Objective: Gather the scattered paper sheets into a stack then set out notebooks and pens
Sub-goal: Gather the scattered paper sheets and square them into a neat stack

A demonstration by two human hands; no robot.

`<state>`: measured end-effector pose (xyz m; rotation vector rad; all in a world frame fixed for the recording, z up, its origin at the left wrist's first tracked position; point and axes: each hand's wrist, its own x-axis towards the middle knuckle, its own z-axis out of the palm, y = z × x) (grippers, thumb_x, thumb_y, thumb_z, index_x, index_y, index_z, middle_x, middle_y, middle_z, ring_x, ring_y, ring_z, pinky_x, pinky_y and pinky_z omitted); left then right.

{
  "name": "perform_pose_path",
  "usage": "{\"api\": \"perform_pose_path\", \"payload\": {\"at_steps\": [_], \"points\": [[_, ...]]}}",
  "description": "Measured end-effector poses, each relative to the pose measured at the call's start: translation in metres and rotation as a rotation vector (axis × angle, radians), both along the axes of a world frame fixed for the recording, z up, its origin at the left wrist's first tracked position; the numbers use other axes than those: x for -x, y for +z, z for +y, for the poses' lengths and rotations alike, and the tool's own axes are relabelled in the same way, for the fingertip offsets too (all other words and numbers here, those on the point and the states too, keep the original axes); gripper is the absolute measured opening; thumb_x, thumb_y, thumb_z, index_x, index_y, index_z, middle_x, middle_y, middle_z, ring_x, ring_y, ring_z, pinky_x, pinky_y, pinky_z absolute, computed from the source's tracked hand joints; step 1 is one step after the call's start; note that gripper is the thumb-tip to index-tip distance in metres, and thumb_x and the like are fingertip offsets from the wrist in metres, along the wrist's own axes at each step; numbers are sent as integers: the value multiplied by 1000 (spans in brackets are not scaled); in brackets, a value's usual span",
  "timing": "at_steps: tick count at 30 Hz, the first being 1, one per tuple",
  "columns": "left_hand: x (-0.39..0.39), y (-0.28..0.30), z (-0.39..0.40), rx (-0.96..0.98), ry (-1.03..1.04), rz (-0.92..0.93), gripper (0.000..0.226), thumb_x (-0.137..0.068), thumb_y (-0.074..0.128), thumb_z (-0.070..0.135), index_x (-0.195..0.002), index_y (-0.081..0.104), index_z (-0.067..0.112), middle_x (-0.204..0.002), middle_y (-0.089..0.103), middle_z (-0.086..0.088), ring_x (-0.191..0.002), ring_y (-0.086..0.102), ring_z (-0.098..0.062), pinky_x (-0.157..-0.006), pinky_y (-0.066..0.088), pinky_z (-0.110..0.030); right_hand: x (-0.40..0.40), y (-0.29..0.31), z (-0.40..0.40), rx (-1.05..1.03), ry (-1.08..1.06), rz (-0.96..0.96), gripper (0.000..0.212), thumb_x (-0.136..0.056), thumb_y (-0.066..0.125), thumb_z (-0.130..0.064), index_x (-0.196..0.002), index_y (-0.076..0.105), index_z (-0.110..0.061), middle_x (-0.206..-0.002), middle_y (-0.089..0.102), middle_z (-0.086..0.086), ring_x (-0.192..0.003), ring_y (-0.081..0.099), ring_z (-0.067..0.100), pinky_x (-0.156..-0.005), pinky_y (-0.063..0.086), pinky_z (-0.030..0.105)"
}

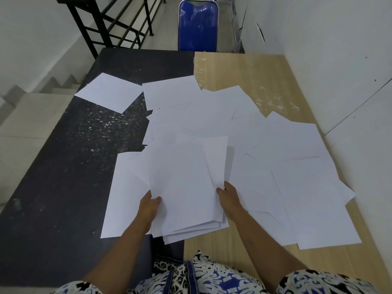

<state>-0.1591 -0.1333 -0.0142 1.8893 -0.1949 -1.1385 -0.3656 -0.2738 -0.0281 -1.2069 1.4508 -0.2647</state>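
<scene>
One loose stack of white paper sheets [186,187] held at table centre, near edge, over the seam between black speckled tabletop [63,166] and light wood tabletop [265,81]. Left hand [148,205] grips its left edge, thumb on top; right hand [228,195] grips the right edge. Scattered white sheets [297,166] overlap, exact count unclear; one lone sheet [109,92] far left. Bare room: black near-left, wood far-right. One blue chair [198,26] beyond the far edge.

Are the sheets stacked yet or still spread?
Mostly spread: loose sheets cover the table; both hands hold a partial stack.
</scene>
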Motion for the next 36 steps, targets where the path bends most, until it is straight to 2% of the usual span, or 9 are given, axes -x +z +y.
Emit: {"api": "perform_pose_path", "payload": {"at_steps": [3,8,10,12,14,18,20,26,36], "points": [[1,0,-2,-6,-28,22,28,-98,46,5,-121,58,15,-113,64,-7,-96,61,-26,-84,49,-35,9,-19,-5,-44,-32,-1,43,-85,44,-31,-125,50,-14,-142,46,3,-127,46,23,-109,35,36],[3,3,-3,-12,-103,29,20,-95,52,6,-112,60,15,-111,66,-8,-90,63,-22,-73,51,-31,10,5,5,-90,93,60,51,-101,37,-17,-150,27,-6,-149,35,3,-140,32,23,-117,24,34],[4,6,-3,2,-117,34,24,-94,56,9,-118,59,15,-110,65,-6,-91,63,-21,-70,50,-29,10,3,5,-83,122,69,29,-97,38,-11,-119,56,-4,-122,55,6,-111,54,20,-98,40,32],[3,5,-2,-3,-130,32,31,-94,58,8,-124,57,13,-112,64,-7,-94,63,-24,-74,51,-32,7,5,7,-44,107,65,22,-93,36,-5,-74,42,-13,-79,47,2,-71,44,13,-67,34,27],[2,3,-2,-9,-140,32,35,-95,56,6,-129,56,10,-117,64,-9,-100,63,-28,-84,52,-39,5,8,11,-9,93,42,28,-93,36,-5,-69,31,-19,-71,37,-1,-67,35,11,-60,25,27],[2,6,-1,44,-93,105,36,-94,56,5,-129,57,13,-118,66,-8,-104,63,-29,-93,51,-45,6,14,19,133,30,13,9,-95,50,-19,-89,52,-13,-94,53,-5,-90,52,15,-77,41,29],[1,10,-4,101,-42,191,34,-93,59,5,-126,57,13,-116,66,-8,-105,63,-28,-92,50,-43,6,15,22,197,-72,-57,29,-89,65,-31,-109,55,-13,-113,58,-5,-104,59,18,-88,48,32],[0,20,-23,140,-43,188,35,-92,61,7,-126,57,14,-118,65,-7,-105,62,-27,-93,49,-40,16,24,14,-100,-100,-375,36,-86,71,-24,-118,64,-10,-109,71,5,-98,68,18,-78,55,25],[15,19,-41,66,-171,-100,35,-97,57,23,-130,53,13,-117,53,-1,-98,51,-15,-84,38,-27,32,14,15,1,-297,-250,37,-90,62,-2,-127,57,-6,-113,64,6,-95,61,17,-87,48,27]]}}
